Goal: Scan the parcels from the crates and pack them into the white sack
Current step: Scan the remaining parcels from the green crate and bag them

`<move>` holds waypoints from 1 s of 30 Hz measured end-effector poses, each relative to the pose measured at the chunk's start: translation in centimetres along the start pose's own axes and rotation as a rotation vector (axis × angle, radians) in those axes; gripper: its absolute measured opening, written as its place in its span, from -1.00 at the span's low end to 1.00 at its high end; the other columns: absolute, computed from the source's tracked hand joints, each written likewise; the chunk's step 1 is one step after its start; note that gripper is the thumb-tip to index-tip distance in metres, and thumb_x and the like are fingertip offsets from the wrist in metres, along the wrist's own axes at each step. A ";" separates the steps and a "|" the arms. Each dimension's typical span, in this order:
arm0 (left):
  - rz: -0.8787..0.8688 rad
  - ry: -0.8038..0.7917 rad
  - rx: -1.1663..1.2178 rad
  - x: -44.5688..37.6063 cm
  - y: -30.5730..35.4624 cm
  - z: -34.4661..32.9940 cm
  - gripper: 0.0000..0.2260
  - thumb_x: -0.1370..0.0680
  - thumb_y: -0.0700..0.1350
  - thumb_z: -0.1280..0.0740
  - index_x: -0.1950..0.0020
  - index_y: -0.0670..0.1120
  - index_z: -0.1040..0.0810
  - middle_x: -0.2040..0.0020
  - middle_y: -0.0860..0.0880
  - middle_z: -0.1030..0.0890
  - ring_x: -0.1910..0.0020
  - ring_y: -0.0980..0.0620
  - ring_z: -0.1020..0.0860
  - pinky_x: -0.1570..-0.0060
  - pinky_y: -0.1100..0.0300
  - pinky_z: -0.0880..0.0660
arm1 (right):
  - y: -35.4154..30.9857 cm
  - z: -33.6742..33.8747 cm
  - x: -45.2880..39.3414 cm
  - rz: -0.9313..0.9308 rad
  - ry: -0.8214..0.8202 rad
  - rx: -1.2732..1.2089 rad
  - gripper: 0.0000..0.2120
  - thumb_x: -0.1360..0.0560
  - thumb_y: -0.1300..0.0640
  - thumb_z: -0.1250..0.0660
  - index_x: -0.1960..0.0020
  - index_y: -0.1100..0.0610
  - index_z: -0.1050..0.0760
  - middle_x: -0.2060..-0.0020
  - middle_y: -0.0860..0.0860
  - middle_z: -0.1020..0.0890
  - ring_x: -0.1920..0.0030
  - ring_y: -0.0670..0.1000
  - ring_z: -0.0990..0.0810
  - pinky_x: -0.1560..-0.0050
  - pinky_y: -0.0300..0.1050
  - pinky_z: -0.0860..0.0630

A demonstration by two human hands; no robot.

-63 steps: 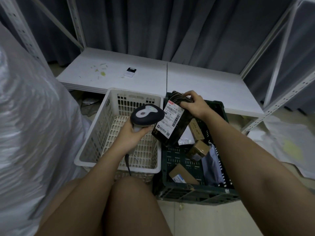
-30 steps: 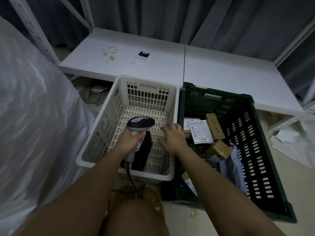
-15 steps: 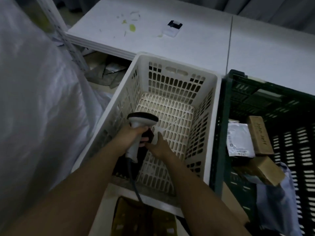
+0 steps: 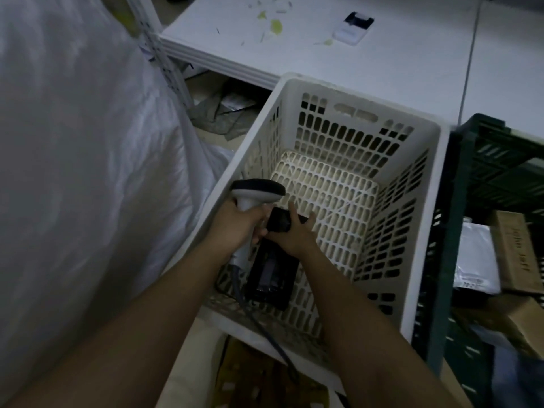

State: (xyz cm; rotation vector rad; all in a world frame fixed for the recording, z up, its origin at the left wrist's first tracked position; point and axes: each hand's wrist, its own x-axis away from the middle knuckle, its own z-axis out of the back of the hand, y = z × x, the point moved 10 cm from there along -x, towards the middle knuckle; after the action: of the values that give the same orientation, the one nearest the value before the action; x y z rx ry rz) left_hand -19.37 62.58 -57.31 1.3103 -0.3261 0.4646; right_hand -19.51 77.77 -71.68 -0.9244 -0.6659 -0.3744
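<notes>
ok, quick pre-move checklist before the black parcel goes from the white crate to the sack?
1. Right hand has hold of the black parcel: ok, its fingers curl over the parcel's top end.
2. Left hand controls the scanner: ok, it grips the handle.
3. Parcel lifted out of the white crate: not ok, it is inside, low against the near wall.
4. Scanner cable free of the parcel: cannot tell, it runs down close beside it.
5. White sack within reach: ok, it is just left of the crate.
6. Sack mouth open: cannot tell, not visible.
</notes>
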 end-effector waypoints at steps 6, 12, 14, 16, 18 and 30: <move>0.019 0.038 0.051 0.4 -1.0 0.7 -0.86 -0.52 -0.21 -0.39 0.25 -0.15 -0.53 0.39 -0.08 -0.56 0.56 0.16 -0.52 0.57 0.35 -0.43 | 0.8 -0.7 0.4 -0.131 -0.002 0.083 0.20 -0.22 -0.51 -0.37 -0.58 -0.11 0.22 -0.51 0.10 0.43 -0.51 0.34 0.29 -0.47 0.38 -0.01; 0.028 0.034 0.046 0.1 -1.4 0.4 -0.94 -0.51 -0.20 -0.39 0.12 -0.18 -0.56 0.30 -0.14 -0.60 0.47 0.07 -0.59 0.46 0.23 -0.54 | 2.3 0.7 1.5 -0.168 0.144 0.043 0.02 -0.33 -0.34 -0.44 -0.53 -0.09 0.10 -0.52 0.09 0.21 -0.49 0.32 0.06 -0.32 0.25 -0.31; 0.004 0.043 -0.007 0.0 -0.9 0.2 -0.83 -0.51 -0.14 -0.40 -0.04 -0.18 -0.55 0.18 -0.16 -0.62 0.33 0.00 -0.62 0.31 0.15 -0.58 | 1.7 2.5 1.9 -0.068 0.198 -0.048 -0.15 -0.35 -0.30 -0.43 -0.42 -0.09 -0.02 -0.41 0.03 0.01 -0.41 0.28 -0.07 -0.13 0.11 -0.38; -0.048 0.066 -0.051 0.5 0.2 0.0 -0.78 -0.50 -0.09 -0.40 -0.10 -0.14 -0.53 0.14 -0.08 -0.61 0.24 0.07 -0.61 0.26 0.20 -0.56 | -0.2 5.2 3.2 0.076 0.282 -0.143 -0.21 -0.35 -0.28 -0.44 -0.36 -0.07 -0.07 -0.32 -0.03 -0.06 -0.36 0.21 -0.13 -0.05 0.01 -0.34; -0.135 0.088 -0.005 1.7 2.0 -0.3 -0.88 -0.51 -0.10 -0.40 0.00 -0.03 -0.51 0.20 0.07 -0.57 0.34 0.29 -0.58 0.40 0.40 -0.48 | -2.5 8.2 5.0 0.189 0.360 -0.190 -0.22 -0.34 -0.27 -0.46 -0.36 -0.07 -0.10 -0.32 -0.06 -0.07 -0.36 0.17 -0.15 -0.10 -0.01 -0.33; -0.395 -0.024 0.156 15.9 14.0 -3.6 -0.60 -0.52 -0.10 -0.40 -0.31 -0.03 -0.36 -0.05 0.01 -0.56 0.01 0.04 -0.57 0.01 0.07 -0.54 | -5.3 26.1 28.4 0.540 0.831 -0.404 -0.50 -0.48 -0.06 -0.42 -0.31 -0.09 -0.24 -0.23 -0.06 -0.15 -0.27 0.05 -0.37 -0.23 -0.20 -0.32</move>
State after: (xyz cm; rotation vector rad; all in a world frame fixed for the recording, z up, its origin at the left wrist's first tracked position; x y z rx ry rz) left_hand -12.78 70.98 -38.63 1.4908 -0.0462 0.1424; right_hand -10.91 95.90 -38.37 -1.1690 0.4368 -0.3686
